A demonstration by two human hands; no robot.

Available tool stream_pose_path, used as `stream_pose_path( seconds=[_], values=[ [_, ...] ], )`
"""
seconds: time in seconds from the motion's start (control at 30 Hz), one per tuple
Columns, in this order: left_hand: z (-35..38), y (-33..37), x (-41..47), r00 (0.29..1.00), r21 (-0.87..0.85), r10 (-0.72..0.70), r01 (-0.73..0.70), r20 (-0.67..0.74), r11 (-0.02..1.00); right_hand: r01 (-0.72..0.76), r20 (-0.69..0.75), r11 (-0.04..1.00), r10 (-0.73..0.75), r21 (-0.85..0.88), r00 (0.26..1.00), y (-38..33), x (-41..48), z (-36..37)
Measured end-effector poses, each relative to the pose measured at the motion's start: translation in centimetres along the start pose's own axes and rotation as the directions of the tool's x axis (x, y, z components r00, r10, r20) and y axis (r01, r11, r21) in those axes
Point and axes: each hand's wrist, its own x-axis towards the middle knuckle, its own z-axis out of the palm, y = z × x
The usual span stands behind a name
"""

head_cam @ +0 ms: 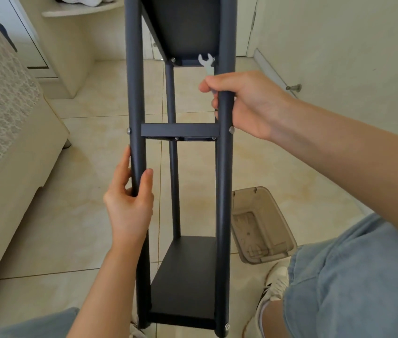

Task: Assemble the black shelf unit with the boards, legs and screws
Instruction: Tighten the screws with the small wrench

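The black shelf unit [181,130] stands in front of me on the tiled floor, with three boards fixed between round black legs. My left hand [129,201] grips the left front leg [135,93] below the middle board [179,130]. My right hand [244,103] wraps the right front leg [224,191] above that board and also holds a small silver wrench [206,63], whose open jaw points up toward a screw under the top board [183,28]. Screw heads show at the leg joints. The bottom board [185,276] lies near my feet.
A brown translucent plastic box [261,225] lies on the floor right of the unit. A beige sofa [10,142] fills the left side. A cream cabinet [71,45] stands behind, a wall with a doorstop [294,87] to the right. My knees and shoe [275,284] are at the bottom.
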Motion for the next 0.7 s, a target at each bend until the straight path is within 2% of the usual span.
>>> stream_pose_path(
  seconds=[0.23,0.4,0.47,0.57,0.6,0.63,0.7],
  values=[
    [-0.5,-0.9,0.5,0.998,0.076,0.013,-0.009,-0.061,0.997,0.017,0.047,0.999,-0.018,0.034,0.999,-0.8,-0.5,2.1],
    [-1.3,-1.4,1.2,0.997,0.292,0.029,-0.006,-0.076,0.956,0.016,0.037,0.998,-0.018,0.056,0.999,-0.7,-0.4,3.7],
    [-1.3,-0.9,1.3,0.990,0.447,0.110,-0.059,-0.089,0.893,0.014,0.017,0.998,-0.015,0.056,1.000,-0.5,-0.3,4.5],
    [-0.7,0.4,0.7,0.943,0.571,0.330,-0.245,-0.048,0.783,0.008,-0.023,1.000,-0.008,0.009,1.000,-0.2,0.0,5.6],
    [-0.2,0.8,0.4,0.930,0.559,0.365,-0.286,-0.033,0.778,0.007,-0.029,1.000,-0.008,-0.009,1.000,-0.2,0.0,5.9],
    [0.4,1.6,-0.2,0.946,0.494,0.323,-0.275,-0.013,0.825,0.007,-0.034,1.000,-0.007,-0.023,0.999,-0.2,0.1,6.2],
    [1.6,3.7,-1.7,0.987,0.305,0.143,-0.159,0.074,0.939,0.015,-0.042,0.999,-0.016,-0.040,0.999,-0.4,0.2,6.6]
  ],
)
